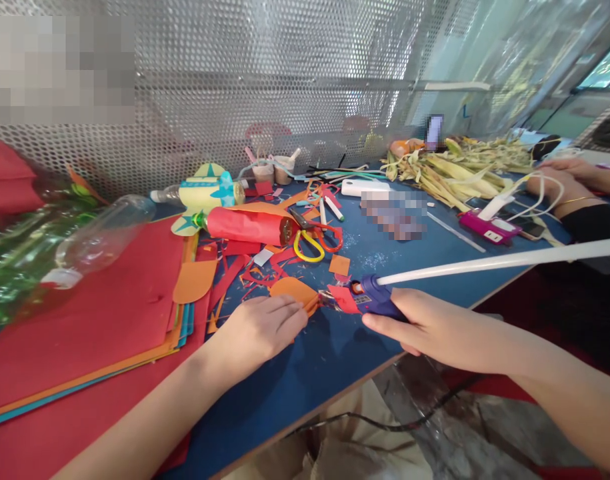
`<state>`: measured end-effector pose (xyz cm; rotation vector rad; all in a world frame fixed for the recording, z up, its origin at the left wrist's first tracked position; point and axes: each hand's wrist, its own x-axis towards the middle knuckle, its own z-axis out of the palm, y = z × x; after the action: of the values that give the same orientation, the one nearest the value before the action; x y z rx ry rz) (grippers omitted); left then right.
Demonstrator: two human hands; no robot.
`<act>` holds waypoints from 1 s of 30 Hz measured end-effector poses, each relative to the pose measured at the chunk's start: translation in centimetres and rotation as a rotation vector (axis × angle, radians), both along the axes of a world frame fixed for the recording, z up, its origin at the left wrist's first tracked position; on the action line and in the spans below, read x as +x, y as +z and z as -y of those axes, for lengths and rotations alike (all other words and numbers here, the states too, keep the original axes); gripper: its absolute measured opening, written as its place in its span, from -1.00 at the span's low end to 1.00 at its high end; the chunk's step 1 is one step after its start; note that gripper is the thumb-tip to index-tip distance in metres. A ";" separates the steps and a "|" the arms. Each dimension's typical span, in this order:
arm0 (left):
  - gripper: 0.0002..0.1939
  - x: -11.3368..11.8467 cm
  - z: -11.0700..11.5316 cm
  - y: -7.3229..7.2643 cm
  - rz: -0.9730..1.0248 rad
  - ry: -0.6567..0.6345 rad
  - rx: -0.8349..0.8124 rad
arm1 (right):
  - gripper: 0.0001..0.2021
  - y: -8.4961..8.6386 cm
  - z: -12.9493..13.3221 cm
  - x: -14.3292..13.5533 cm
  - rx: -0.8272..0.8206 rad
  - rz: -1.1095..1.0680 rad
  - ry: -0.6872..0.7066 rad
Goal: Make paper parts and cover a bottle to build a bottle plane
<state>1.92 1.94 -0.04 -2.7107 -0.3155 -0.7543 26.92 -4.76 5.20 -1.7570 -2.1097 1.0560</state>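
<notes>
My right hand (425,327) is wrapped round a dark blue hot glue gun (382,298) with a red patch near its front. A long white glue stick (485,265) runs out of its back toward the right. The nozzle points left and meets the edge of an orange paper piece (292,291) with a rounded end. My left hand (267,327) is closed on that piece at the table, its fingers pressed together; the fingertips are partly hidden. Just behind lie scissors (309,245) with one yellow and one red handle, and a small orange paper square (339,265).
A red-wrapped bottle (249,225) and a yellow one with blue stars (205,192) lie behind paper scraps. Red sheets (95,313) and clear bottles (105,233) fill the left. Corn husks (455,173), a pink power strip (489,228) and another person's hands (559,183) are at right.
</notes>
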 end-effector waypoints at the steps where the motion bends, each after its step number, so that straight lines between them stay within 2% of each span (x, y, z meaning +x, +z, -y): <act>1: -0.72 0.0 0.0 0.0 -0.005 0.009 -0.017 | -0.59 0.1 0.1 -0.1 -0.013 -0.006 0.011; 5: -0.72 -0.1 0.0 -0.1 -0.020 0.019 -0.032 | -0.64 0.3 0.3 -0.7 -0.042 -0.047 0.015; 14: -0.69 -0.1 0.0 0.0 -0.012 0.000 -0.017 | -0.58 -0.1 -0.2 -0.2 -0.031 -0.026 0.004; 20: -0.73 -0.1 0.0 -0.1 -0.006 -0.004 -0.014 | -0.62 0.1 0.2 -0.9 -0.041 -0.062 0.045; 30: -0.68 0.0 0.0 0.1 0.013 -0.007 -0.011 | -0.58 0.1 -0.2 -0.1 -0.019 0.027 0.009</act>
<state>1.89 1.94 0.06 -2.7196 -0.3145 -0.7746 26.78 -4.55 5.31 -1.7820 -2.1324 1.0635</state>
